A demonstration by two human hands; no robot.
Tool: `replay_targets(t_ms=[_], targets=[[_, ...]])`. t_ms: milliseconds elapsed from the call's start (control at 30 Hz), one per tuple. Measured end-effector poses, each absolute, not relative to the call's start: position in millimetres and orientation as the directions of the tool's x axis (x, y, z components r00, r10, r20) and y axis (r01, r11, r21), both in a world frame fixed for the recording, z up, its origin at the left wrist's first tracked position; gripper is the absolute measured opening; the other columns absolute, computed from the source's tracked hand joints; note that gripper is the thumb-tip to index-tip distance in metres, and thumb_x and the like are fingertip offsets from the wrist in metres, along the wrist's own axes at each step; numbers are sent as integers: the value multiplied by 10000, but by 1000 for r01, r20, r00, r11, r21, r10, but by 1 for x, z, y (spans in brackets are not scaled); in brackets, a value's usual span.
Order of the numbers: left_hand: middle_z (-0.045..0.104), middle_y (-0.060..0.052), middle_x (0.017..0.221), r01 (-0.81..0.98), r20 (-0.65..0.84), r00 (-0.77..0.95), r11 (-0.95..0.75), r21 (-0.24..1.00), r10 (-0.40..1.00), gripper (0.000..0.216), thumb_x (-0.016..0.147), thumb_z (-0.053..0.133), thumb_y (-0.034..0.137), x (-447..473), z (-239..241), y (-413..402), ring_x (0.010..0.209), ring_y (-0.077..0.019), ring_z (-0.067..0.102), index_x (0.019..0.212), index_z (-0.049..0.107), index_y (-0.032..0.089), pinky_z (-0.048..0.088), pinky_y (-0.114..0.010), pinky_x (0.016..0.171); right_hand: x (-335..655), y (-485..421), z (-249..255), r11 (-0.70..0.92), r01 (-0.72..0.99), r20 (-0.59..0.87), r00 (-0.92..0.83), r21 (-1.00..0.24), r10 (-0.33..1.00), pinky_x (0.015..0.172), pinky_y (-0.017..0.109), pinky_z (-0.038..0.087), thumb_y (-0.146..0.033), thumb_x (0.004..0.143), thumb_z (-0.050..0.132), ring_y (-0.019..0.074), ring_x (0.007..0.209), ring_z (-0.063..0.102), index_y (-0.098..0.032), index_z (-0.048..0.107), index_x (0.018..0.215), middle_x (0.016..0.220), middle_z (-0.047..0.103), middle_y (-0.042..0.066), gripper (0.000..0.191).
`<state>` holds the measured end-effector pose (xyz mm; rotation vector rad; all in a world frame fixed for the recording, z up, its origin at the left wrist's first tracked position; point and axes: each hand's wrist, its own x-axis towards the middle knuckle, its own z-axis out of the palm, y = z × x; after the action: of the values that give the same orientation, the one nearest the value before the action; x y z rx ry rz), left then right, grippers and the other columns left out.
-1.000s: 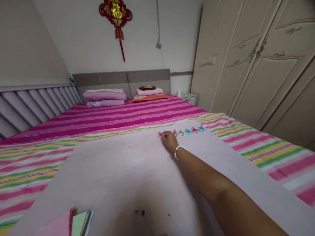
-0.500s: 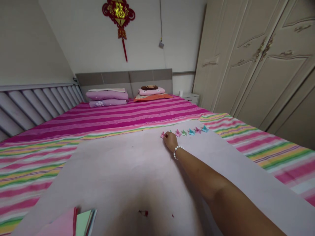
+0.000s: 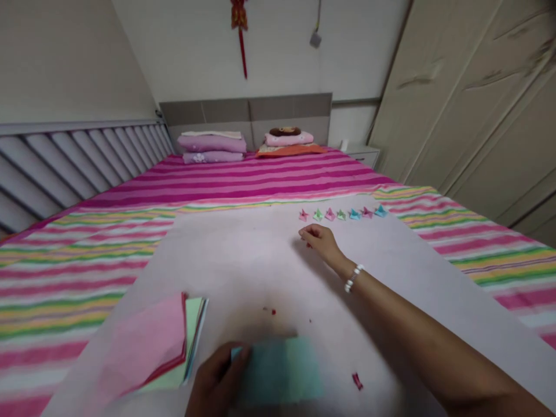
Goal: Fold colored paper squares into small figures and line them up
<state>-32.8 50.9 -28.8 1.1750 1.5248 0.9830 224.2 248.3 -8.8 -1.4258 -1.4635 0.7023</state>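
Note:
My right hand (image 3: 320,241) hovers over the pale sheet (image 3: 243,260), a little in front of a row of several small folded paper figures (image 3: 341,214) in pink, green and blue. Its fingers are loosely curled with nothing in them. A white bead bracelet (image 3: 353,277) circles that wrist. My left hand (image 3: 216,382) is at the bottom edge, its fingers closed on a blurred teal paper square (image 3: 280,370). A stack of pink and green papers (image 3: 160,344) lies just left of it.
The sheet lies on a bed with a pink and rainbow striped cover (image 3: 78,243). Folded bedding (image 3: 212,148) and pillows (image 3: 289,142) sit by the headboard. A wardrobe (image 3: 478,104) stands to the right. A small red scrap (image 3: 357,380) lies near my forearm.
My right hand has drawn back from the row, leaving a pink figure at its left end. The view has tilted down, and my left hand has come into view holding the teal paper.

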Motion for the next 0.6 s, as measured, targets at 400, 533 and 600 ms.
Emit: replay_targets(t_ms=[400,533,600], targets=[[472,44,496,14,-202,-18,202,979,979,337,673,710,485,-3,12,23,474,-88,402,623,650,157,317,-183,452,207,35,-8,-190,-111,-147,-311,-975,939,531,246,395,-406,675,761,118,524,526,-192,703,677,596,633,-14,222],[572,24,572,-79,-187,35,190,979,982,264,692,723,415,-3,15,14,537,-99,492,680,673,157,393,-190,514,204,10,-8,-197,-159,-152,-254,-967,955,517,236,356,-409,659,772,104,505,475,-179,659,584,536,583,-29,268],[666,-8,718,-192,-184,50,190,963,982,263,702,725,386,-1,14,9,652,-131,576,851,703,170,459,-219,612,199,0,-8,-181,-212,-149,-161,-960,976,525,238,350,-420,653,774,106,510,465,-176,652,579,530,571,-29,282]])
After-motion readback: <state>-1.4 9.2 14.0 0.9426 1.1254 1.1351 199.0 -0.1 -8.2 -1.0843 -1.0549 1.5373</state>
